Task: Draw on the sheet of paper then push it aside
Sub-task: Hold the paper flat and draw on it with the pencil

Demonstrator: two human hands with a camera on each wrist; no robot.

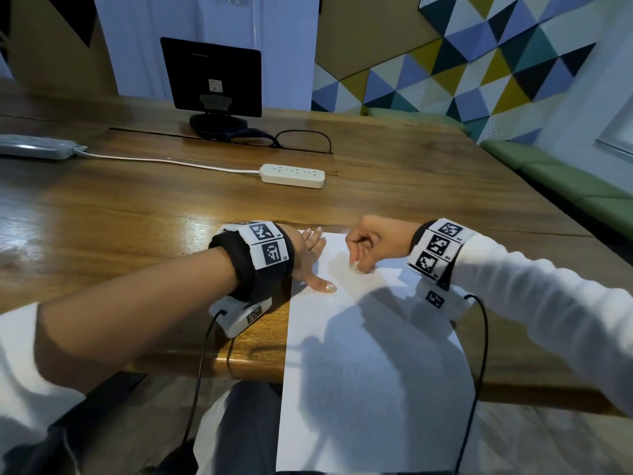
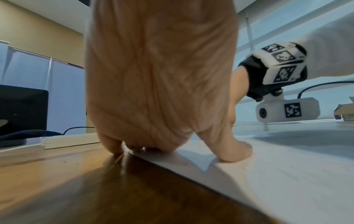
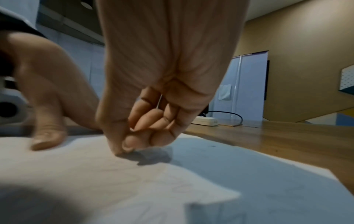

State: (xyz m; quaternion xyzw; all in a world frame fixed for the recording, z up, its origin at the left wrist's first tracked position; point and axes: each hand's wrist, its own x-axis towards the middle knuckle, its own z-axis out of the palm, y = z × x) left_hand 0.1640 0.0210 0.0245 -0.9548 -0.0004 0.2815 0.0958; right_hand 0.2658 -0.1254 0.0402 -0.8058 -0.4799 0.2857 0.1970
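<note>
A white sheet of paper (image 1: pixel 370 337) lies on the wooden table (image 1: pixel 137 214) and hangs over its near edge. My left hand (image 1: pixel 318 258) rests flat on the sheet's left edge near the far corner, fingers straight and thumb spread onto the paper (image 2: pixel 287 174). My right hand (image 1: pixel 356 265) is over the far part of the sheet with its fingers curled in. Its thumb and fingertips (image 3: pixel 124 145) touch the paper (image 3: pixel 249 174). No pen shows in it. Faint pencil lines (image 3: pixel 172 183) mark the sheet close to the right wrist camera.
A white power strip (image 1: pixel 293 175) with its cable lies beyond the hands. A black monitor (image 1: pixel 212 78) stands at the back and a grey device (image 1: pixel 37 147) at far left. A green bench (image 1: pixel 565 180) runs along the table's right side.
</note>
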